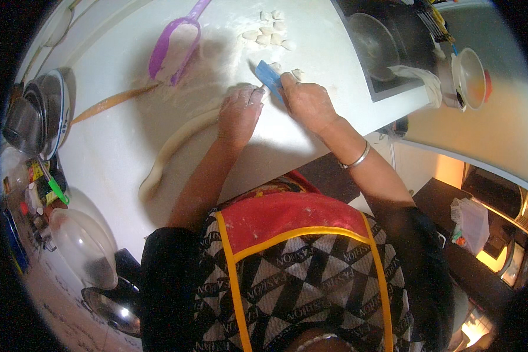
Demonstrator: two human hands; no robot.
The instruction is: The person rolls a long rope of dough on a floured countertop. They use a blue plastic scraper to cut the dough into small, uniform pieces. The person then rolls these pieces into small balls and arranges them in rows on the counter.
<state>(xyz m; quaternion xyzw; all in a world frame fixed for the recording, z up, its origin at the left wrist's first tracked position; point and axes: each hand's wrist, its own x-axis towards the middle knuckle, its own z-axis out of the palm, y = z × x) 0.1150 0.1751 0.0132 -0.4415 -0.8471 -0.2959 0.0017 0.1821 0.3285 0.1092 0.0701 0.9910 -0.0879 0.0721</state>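
Observation:
A long rope of dough [171, 143] curves over the white countertop [110, 145], its far end under my left hand [242, 108]. My left fingers are bent over the dough and dusted with flour. My right hand [308, 103] grips a blue scraper [269, 79], its blade just right of my left fingertips, by the dough's end. Small cut dough pieces [275, 67] lie beyond the scraper, and several more [264, 39] are grouped farther back. A purple scoop [160, 53] with flour in it rests at the back left, near a tapered wooden rolling pin [114, 103].
Metal bowls and an enamel basin [61, 119] stand at the left edge, with a translucent plastic bowl [83, 246] nearer. A black cooktop [378, 57] with a clear lid lies at the back right, a cloth [422, 81] at its corner. A strainer [471, 79] is beyond.

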